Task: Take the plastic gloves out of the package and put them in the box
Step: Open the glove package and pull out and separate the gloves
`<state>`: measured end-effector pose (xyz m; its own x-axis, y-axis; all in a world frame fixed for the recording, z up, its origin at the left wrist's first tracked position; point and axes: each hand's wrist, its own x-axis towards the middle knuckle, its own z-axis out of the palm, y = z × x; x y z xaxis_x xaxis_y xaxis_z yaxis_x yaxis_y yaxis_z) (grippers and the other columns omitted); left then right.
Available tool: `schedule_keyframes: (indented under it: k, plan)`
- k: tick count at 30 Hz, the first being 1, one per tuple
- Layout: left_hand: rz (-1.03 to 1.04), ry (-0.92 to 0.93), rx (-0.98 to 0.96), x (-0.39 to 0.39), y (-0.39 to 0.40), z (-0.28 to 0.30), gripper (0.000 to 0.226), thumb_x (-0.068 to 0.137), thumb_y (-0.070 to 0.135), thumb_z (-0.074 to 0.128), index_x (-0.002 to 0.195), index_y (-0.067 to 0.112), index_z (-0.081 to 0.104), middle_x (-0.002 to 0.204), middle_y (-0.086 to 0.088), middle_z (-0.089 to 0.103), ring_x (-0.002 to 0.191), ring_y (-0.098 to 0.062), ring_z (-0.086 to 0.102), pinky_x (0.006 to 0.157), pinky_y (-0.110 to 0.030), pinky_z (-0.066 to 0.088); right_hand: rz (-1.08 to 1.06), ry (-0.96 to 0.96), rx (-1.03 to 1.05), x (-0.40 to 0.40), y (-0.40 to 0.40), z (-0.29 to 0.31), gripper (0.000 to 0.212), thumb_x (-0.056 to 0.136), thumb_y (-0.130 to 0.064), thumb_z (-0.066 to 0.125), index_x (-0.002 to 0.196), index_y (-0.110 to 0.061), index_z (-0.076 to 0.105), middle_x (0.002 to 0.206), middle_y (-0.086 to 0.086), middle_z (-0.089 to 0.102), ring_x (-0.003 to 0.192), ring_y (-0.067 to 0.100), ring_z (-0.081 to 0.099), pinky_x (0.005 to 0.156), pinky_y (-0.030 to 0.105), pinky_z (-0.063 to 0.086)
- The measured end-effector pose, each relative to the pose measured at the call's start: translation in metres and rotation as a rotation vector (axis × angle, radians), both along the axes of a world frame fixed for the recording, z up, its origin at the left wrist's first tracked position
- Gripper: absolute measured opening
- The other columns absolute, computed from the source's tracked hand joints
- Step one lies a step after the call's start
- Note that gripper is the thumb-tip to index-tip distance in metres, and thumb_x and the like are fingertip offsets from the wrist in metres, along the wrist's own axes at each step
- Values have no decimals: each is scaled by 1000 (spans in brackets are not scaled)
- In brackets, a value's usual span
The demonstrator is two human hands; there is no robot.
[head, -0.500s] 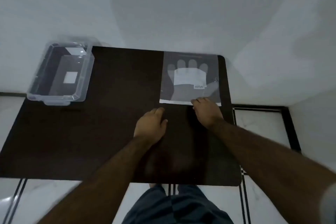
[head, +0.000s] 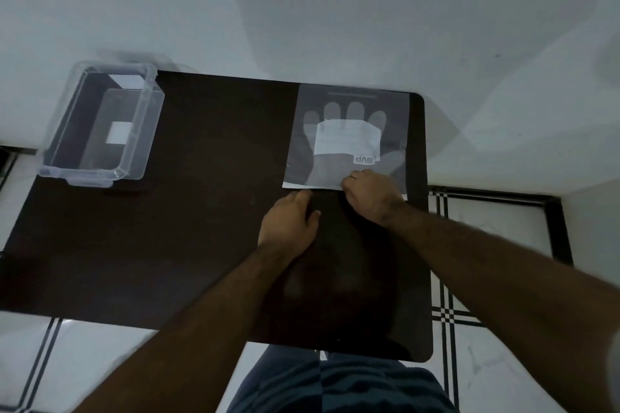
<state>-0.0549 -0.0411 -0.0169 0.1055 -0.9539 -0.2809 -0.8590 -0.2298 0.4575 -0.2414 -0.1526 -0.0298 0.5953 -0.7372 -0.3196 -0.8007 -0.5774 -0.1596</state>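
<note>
A flat translucent package of plastic gloves (head: 347,131) lies on the far right of the dark table (head: 208,228), a glove outline and a white label showing through it. My right hand (head: 370,194) rests on the package's near edge, fingers curled and pinching the edge. My left hand (head: 290,221) lies on the table just short of that edge, fingers loosely bent, its fingertips close to the white strip. A clear plastic box (head: 100,124) stands open at the table's far left corner, with nothing inside but a white label.
A white wall (head: 302,10) rises right behind the table's far edge. Tiled floor with dark lines (head: 469,278) shows to the right of and below the table. My dark clothing (head: 335,386) is at the near edge.
Both hands have moved slightly forward. My right fingers have closed onto the package's near edge, and my left hand has come nearer to that edge.
</note>
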Motion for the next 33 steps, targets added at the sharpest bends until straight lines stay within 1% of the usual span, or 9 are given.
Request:
schedule_keyframes:
  k: [6, 11, 13, 15, 18, 22, 26, 30, 33]
  plan:
    - [-22, -17, -5, -7, -11, -6, 45, 104, 37, 61, 144, 17, 59, 134, -4, 67, 122, -23, 61, 100, -41, 54, -109, -201, 64, -7, -12, -5, 18, 103, -33, 60, 105, -19, 72, 107, 3, 71, 99, 19, 65, 93, 41, 57]
    - [-78, -82, -69, -12, -19, -11, 45, 104, 33, 59, 144, 13, 60, 138, -6, 62, 125, -27, 56, 101, -42, 51, -177, -322, 164, -12, -18, -9, 17, 101, -32, 66, 110, -20, 74, 112, 1, 73, 106, 17, 65, 96, 33, 49]
    - [-131, -122, -75, -15, -23, -11, 53, 105, 35, 57, 154, 15, 52, 153, -6, 54, 139, -28, 48, 112, -44, 46, -187, -336, 211, -12, -22, -10, 18, 101, -32, 66, 112, -21, 75, 115, -1, 74, 107, 16, 65, 99, 34, 50]
    - [-187, -143, -50, -17, -27, -13, 63, 107, 38, 54, 164, 20, 37, 169, -3, 38, 154, -26, 33, 123, -47, 33, -203, -355, 251, -14, -24, -10, 16, 102, -30, 66, 112, -22, 75, 114, -2, 75, 106, 13, 65, 98, 33, 51]
    - [-234, -190, -22, -19, -29, -20, 70, 108, 42, 50, 169, 23, 23, 175, -1, 27, 161, -23, 20, 129, -48, 20, -254, -387, 317, -15, -29, -10, 12, 100, -27, 69, 107, -21, 77, 108, -2, 76, 100, 11, 66, 94, 31, 51]
    - [-257, -247, -39, -19, -28, -32, 69, 108, 46, 46, 169, 21, 26, 177, -2, 26, 164, -22, 17, 133, -49, 11, -380, -422, 426, -13, -36, -12, 12, 98, -31, 73, 103, -22, 79, 101, -6, 75, 95, 8, 67, 88, 29, 52]
    - [-280, -265, -8, -18, -24, -39, 71, 108, 47, 43, 170, 21, 20, 178, -2, 20, 165, -20, 10, 133, -53, 1, -534, -485, 487, -8, -44, -13, 11, 95, -31, 76, 99, -22, 79, 94, -12, 70, 90, 4, 62, 75, 21, 45]
    - [-231, -295, -97, -17, -20, -39, 78, 105, 46, 48, 171, 18, 15, 179, -5, 18, 166, -24, 6, 132, -59, 4, -558, -452, 598, -3, -49, -13, 6, 94, -26, 77, 95, -20, 79, 99, -7, 73, 96, 8, 64, 80, 27, 48]
    - [-223, -314, -70, -14, -24, -40, 75, 107, 46, 45, 170, 18, 18, 178, -5, 19, 166, -23, 5, 132, -59, -1, -584, -411, 592, 1, -51, -16, 5, 95, -21, 74, 94, -19, 78, 102, -4, 73, 98, 11, 66, 84, 31, 53]
